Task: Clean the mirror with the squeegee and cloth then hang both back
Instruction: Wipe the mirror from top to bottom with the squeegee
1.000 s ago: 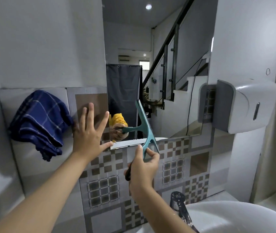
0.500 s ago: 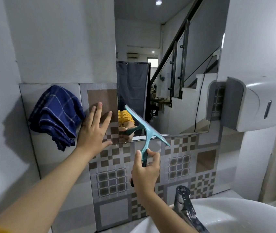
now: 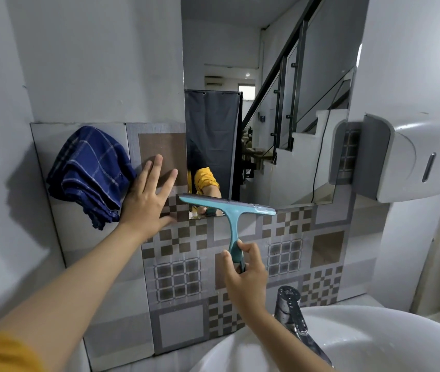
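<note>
The mirror [image 3: 267, 103] hangs on the wall above patterned tiles. A teal squeegee [image 3: 231, 210] lies with its blade nearly level across the mirror's bottom edge, at its lower left part. My right hand [image 3: 245, 269] grips the lower end of its handle. My left hand [image 3: 146, 200] rests flat with fingers spread on the tiled wall just left of the mirror. A blue checked cloth [image 3: 90, 173] hangs bunched on the wall, touching the left side of that hand.
A white sink [image 3: 374, 342] with a chrome tap [image 3: 292, 310] sits at the lower right. A white and grey wall dispenser [image 3: 406, 159] juts out right of the mirror. Plain white walls close in on the left.
The squeegee blade has swung from steeply tilted to nearly level and dropped to the mirror's bottom edge. My left hand stays flat on the tiles. The view has shifted closer.
</note>
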### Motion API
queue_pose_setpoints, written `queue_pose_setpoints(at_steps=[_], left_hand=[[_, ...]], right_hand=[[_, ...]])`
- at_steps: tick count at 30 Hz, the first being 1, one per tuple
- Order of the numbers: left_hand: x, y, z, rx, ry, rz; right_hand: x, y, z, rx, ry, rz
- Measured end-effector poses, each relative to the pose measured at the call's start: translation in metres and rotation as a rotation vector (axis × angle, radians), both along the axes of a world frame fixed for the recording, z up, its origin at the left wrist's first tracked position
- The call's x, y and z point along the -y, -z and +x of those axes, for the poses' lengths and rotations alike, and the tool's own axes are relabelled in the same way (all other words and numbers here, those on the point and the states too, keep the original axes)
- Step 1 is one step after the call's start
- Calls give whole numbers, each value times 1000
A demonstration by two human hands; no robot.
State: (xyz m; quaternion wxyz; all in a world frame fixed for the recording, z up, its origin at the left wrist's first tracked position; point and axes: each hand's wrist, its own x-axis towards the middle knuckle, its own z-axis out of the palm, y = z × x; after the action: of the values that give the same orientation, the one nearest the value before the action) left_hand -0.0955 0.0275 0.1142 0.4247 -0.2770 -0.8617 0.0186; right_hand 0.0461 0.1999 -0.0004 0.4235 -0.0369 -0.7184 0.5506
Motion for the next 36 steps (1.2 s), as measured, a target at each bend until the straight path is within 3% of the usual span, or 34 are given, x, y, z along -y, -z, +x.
queue_pose_setpoints(at_steps=[14, 22, 28, 31, 36], left_hand=[[1, -3, 6, 18, -35, -13], [-4, -9, 15, 155, 37, 85], [-30, -6, 72, 405, 477, 435], [-39, 3, 106, 592, 653, 424], [-42, 17, 131, 904, 716, 384]], right_hand=[[-22, 3, 16, 97, -40, 52], [-38, -3, 40, 199, -62, 41], [-47, -41, 74, 315, -216, 177], [-52, -58, 86, 409, -248, 321], [-58, -80, 98, 493, -366, 521]])
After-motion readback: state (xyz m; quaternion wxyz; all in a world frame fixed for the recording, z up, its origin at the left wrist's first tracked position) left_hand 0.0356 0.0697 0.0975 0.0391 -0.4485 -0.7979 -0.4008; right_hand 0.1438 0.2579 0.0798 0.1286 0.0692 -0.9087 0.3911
